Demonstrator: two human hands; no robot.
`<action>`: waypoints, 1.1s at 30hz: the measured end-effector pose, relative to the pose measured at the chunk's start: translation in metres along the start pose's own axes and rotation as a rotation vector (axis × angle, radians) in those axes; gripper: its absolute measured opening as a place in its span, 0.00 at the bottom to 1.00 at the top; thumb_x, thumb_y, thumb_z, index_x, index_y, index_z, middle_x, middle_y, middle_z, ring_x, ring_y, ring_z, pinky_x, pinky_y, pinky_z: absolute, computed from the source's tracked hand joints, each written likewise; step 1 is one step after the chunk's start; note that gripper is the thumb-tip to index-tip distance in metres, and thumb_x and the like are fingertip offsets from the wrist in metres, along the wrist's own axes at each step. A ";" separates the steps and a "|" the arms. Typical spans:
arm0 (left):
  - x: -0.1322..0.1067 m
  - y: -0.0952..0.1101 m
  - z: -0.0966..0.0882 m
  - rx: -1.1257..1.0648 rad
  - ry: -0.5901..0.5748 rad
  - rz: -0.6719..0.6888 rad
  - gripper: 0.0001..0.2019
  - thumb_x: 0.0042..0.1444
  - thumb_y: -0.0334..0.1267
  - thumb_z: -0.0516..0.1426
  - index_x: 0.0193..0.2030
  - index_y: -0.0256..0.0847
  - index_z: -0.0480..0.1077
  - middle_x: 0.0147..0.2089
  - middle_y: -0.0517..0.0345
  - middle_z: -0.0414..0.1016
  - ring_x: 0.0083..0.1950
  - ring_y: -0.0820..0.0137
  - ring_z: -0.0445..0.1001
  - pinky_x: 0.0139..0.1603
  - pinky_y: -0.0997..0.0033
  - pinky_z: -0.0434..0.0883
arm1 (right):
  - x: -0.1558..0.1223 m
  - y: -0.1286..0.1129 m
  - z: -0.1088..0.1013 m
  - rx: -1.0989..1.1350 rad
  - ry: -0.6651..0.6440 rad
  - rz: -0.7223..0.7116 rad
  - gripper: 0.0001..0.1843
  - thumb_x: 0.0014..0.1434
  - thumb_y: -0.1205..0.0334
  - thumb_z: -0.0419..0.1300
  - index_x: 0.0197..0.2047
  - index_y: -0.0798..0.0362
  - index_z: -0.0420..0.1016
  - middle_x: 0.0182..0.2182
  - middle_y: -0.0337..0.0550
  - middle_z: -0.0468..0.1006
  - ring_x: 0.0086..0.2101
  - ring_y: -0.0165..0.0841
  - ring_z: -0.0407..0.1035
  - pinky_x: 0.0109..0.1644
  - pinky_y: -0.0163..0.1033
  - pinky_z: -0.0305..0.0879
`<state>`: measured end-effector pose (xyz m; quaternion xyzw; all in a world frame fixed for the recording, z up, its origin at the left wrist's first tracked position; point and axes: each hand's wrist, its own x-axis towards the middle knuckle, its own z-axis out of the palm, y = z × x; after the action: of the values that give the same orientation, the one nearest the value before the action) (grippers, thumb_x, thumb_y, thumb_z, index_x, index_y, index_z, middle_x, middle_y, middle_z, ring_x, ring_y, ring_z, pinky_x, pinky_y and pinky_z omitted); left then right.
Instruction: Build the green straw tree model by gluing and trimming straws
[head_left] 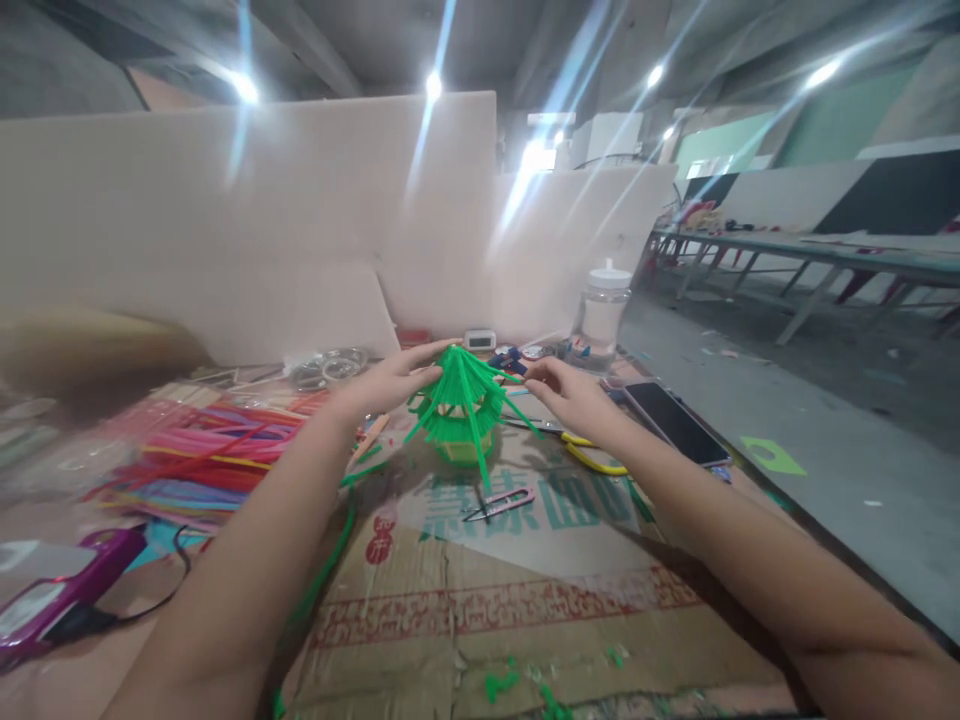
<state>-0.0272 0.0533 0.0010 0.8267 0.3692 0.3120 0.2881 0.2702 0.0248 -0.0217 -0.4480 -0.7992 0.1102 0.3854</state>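
A small green pagoda-shaped model [463, 410] stands upright on the cardboard, with two fringed tiers that look made of fuzzy pipe cleaners and a pale yellow base. Loose green stems stick out from its peak. My left hand [397, 382] steadies the roof from the left, fingers reaching to the peak and thumb at its side. On the right, the thumb and fingertips of my right hand [564, 392] close at the end of one outward stem. Pink thread snips [514, 502] lie in front of the model. Yellow-handled scissors [592, 455] rest partly beneath my right forearm.
Bundled coloured pipe cleaners [217, 450] lie at left, near a purple device [82, 590] with a cable. A phone [677, 424] lies right; behind are a clear bottle [602, 315] and a small digital display [480, 340]. Green scraps [501, 682] litter the cardboard's front. White panels [300, 200] stand behind.
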 end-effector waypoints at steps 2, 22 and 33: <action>-0.001 0.001 0.005 -0.005 0.073 0.002 0.31 0.62 0.55 0.54 0.68 0.43 0.61 0.70 0.49 0.64 0.69 0.60 0.64 0.67 0.57 0.63 | 0.003 0.000 0.007 0.063 -0.059 0.047 0.15 0.64 0.53 0.54 0.36 0.55 0.74 0.28 0.42 0.77 0.30 0.32 0.69 0.37 0.37 0.62; -0.041 0.022 0.039 0.440 0.223 0.153 0.33 0.61 0.37 0.55 0.72 0.38 0.50 0.71 0.42 0.59 0.71 0.60 0.60 0.69 0.55 0.59 | 0.008 -0.015 0.028 0.168 -0.213 0.050 0.24 0.65 0.45 0.48 0.27 0.53 0.69 0.24 0.39 0.70 0.27 0.32 0.63 0.34 0.37 0.56; -0.070 0.017 0.045 0.398 0.360 -0.233 0.18 0.63 0.51 0.53 0.40 0.39 0.76 0.36 0.53 0.80 0.37 0.62 0.76 0.41 0.63 0.70 | 0.005 -0.014 0.033 0.434 -0.345 0.180 0.20 0.61 0.45 0.54 0.31 0.54 0.71 0.24 0.42 0.76 0.23 0.30 0.66 0.28 0.36 0.59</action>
<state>-0.0250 -0.0228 -0.0369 0.7505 0.5606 0.3398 0.0839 0.2362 0.0265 -0.0336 -0.3990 -0.7676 0.3869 0.3193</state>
